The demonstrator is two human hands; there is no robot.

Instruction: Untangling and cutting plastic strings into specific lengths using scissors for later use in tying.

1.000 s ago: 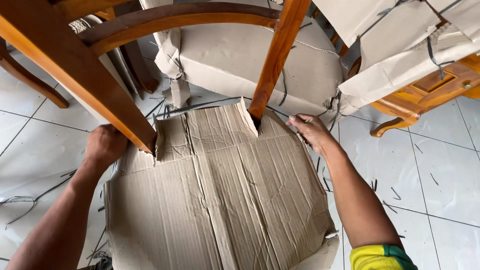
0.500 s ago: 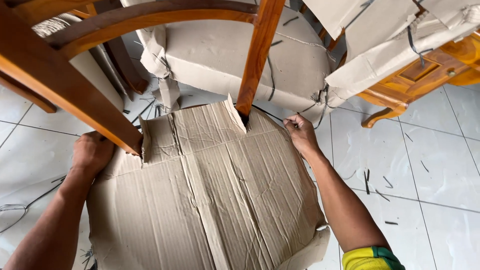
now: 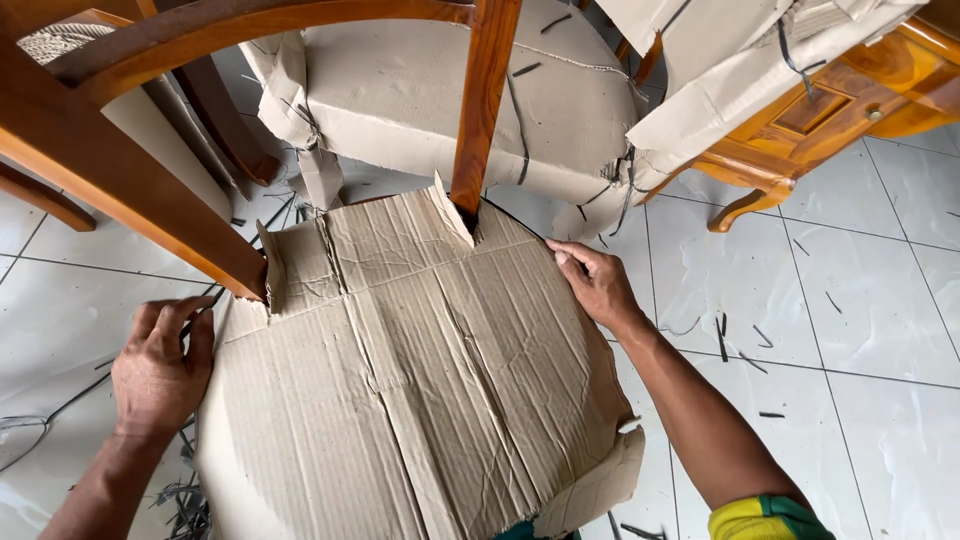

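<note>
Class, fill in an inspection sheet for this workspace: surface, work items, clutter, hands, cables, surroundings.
Surface: pale tiled floor.
Work items: creased cardboard sheet lying over a chair seat, notched around the wooden leg and the wooden rail.
Clutter: dark strap offcuts scattered on the tiles.
Hands: left hand at the sheet's left edge; right hand pressing its right edge.
Cables: nothing seen.
Surroundings: cardboard-wrapped chair; wrapped wooden cabinet.

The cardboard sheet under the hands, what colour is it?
Plain brown, creased and ridged, the cardboard sheet shows best in the head view.
</note>
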